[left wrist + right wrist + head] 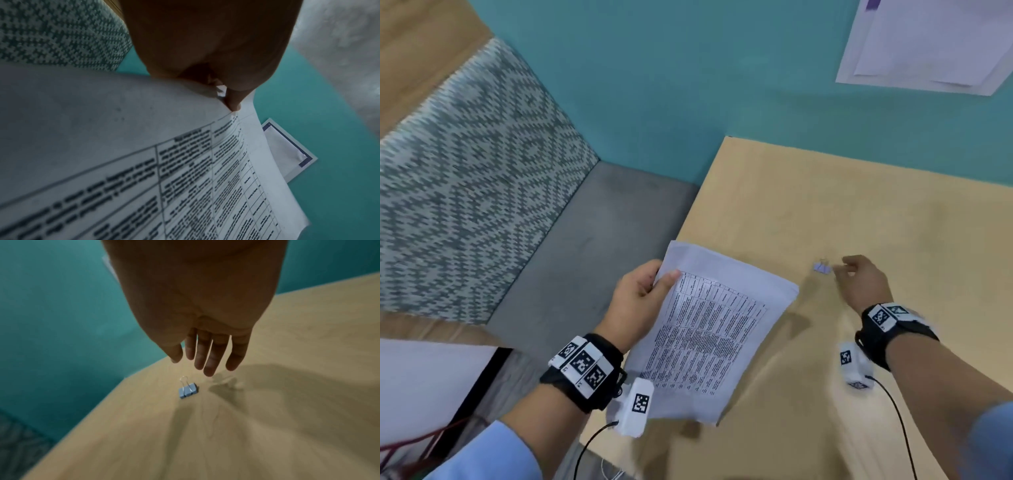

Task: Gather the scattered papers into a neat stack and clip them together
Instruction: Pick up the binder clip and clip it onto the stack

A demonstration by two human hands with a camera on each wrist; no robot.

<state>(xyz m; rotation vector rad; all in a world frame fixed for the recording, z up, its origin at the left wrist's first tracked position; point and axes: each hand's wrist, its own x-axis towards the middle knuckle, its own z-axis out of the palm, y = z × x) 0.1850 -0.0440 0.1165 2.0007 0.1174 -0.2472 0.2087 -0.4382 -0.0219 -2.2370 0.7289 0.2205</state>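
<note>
The left hand (635, 301) pinches a stack of white printed table sheets (709, 335) over the tan wooden table's (859, 212) left edge; the right hand (864, 284), fingers relaxed and straight, hovers beside a small pale-blue binder clip (188, 392) lying mid-table.

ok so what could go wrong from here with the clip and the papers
1. The left hand pinches the papers by one corner only, so the sheets could fan out of line before clipping.
2. The binder clip is small and lies flat on the table; the open right hand, not yet touching it, could nudge it away instead of getting a grip.
</note>
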